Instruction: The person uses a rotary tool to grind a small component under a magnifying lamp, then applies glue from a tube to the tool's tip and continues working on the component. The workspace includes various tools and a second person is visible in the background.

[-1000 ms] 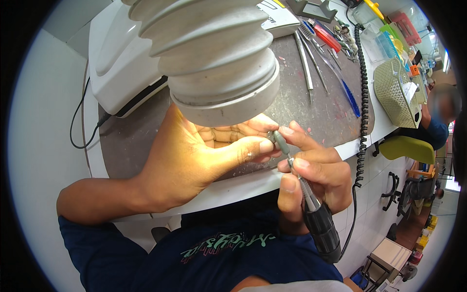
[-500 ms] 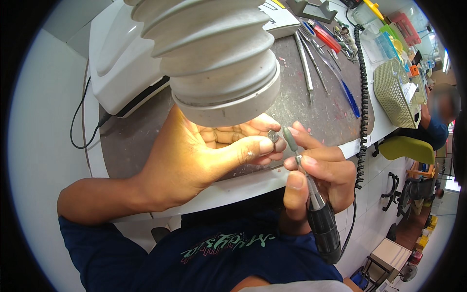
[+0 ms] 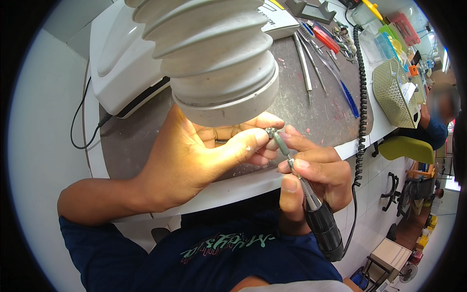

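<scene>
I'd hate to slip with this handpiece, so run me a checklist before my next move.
1. Left grip on small metal piece: ok, pinched at the thumb tip.
2. Right grip on handpiece: ok, fingers around its metal nose.
3. Fingertips well clear of green-grey bit: not ok, they're close beside it.
4. Bit stopped: cannot tell.
5. Coiled black cord clear of the bit: ok, off to the right.

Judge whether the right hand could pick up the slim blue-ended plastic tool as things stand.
Probably not yet: the right hand grips a black-and-silver cylindrical handpiece, though nothing appears to block the blue-ended tool.
</scene>
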A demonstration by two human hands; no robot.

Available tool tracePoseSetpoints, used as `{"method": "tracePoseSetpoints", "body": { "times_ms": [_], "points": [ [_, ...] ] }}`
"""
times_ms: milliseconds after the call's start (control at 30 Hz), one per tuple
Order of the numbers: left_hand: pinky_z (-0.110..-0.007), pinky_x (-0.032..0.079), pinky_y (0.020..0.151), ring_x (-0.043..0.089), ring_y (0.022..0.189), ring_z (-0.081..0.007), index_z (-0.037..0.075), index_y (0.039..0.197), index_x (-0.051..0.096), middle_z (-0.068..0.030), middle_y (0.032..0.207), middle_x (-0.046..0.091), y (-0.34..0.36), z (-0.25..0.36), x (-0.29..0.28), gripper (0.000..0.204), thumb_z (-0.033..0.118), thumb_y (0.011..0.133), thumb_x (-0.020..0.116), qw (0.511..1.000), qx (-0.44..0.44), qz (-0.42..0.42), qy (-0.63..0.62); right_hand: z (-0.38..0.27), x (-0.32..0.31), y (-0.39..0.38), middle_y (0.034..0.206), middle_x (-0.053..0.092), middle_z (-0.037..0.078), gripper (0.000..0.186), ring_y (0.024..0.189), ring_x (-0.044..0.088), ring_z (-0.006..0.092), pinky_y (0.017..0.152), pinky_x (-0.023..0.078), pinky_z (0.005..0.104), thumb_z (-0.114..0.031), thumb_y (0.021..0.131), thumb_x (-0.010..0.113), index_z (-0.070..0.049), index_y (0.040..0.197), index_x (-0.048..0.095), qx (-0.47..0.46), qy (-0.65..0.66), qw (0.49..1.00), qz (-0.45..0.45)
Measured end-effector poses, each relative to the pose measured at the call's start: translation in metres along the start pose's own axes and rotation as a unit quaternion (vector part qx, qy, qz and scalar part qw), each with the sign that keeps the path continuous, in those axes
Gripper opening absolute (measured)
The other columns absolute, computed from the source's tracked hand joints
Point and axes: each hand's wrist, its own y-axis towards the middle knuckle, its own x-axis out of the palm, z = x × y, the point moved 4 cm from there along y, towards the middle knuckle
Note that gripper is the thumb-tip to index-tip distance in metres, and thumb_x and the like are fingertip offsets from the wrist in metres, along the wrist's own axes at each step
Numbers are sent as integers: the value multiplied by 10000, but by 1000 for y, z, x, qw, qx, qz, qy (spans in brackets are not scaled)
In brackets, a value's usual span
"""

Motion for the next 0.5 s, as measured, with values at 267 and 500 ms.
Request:
{"method": "tracePoseSetpoints", "body": {
  "times_ms": [267,500],
  "points": [
    [-317,567,839,648,914,-173,-49,1191,571,-142,1118,635,0,2,2,235,67,992,525,1000,1,-26,17,-1,2,1,826,691,169,237,910,717,348,877,569,503,14,730,760,16,904,599,11,-1,1000,-2],
    [-303,516,812,584,842,-134,-54,1178,564,-128,1052,629,1,-5,0,230,86,1002,518,999,39,-30,-5,-2,3,3,810,692,165,239,895,720,340,871,573,499,49,694,762,20,879,614,9,-4,1000,-1]
  ]
}}
